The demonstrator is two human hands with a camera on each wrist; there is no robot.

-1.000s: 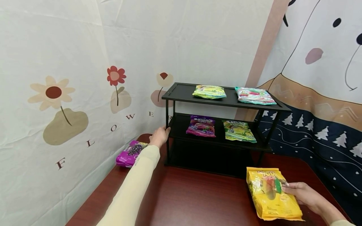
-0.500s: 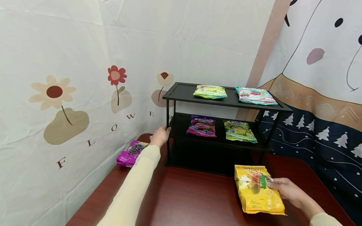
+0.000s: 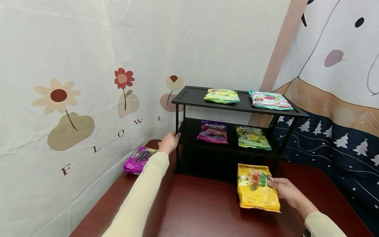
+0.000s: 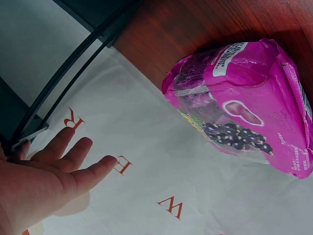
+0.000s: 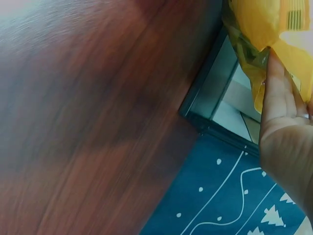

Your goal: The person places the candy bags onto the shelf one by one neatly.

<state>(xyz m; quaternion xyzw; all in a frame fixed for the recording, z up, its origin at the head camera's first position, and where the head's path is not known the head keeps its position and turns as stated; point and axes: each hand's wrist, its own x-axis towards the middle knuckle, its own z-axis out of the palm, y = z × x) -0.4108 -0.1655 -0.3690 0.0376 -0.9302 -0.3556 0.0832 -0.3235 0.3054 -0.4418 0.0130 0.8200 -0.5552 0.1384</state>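
My left hand (image 3: pixel 169 143) holds the left front post of a black tiered shelf (image 3: pixel 231 149). In the left wrist view, a digit meets the post while several fingers (image 4: pixel 78 159) reach out loosely beside it. My right hand (image 3: pixel 282 188) pinches the right edge of a yellow candy bag (image 3: pixel 257 194) with a mango picture. The bag hangs tilted above the table, in front of the shelf's lower right part. In the right wrist view, straight fingers lie behind the yellow bag, and the thumb is mostly hidden.
On the top tier lie a yellow-green candy bag (image 3: pixel 222 96) and a teal-white one (image 3: pixel 270 100). The middle tier bears a purple bag (image 3: pixel 212 132) and a green-yellow bag (image 3: pixel 253 138). A magenta grape candy bag (image 4: pixel 244 107) lies left of the shelf on the reddish-brown table (image 3: pixel 201 207).
My right hand has carried the yellow candy bag leftward and slightly up, closer to the shelf. My left hand stays at the shelf post.
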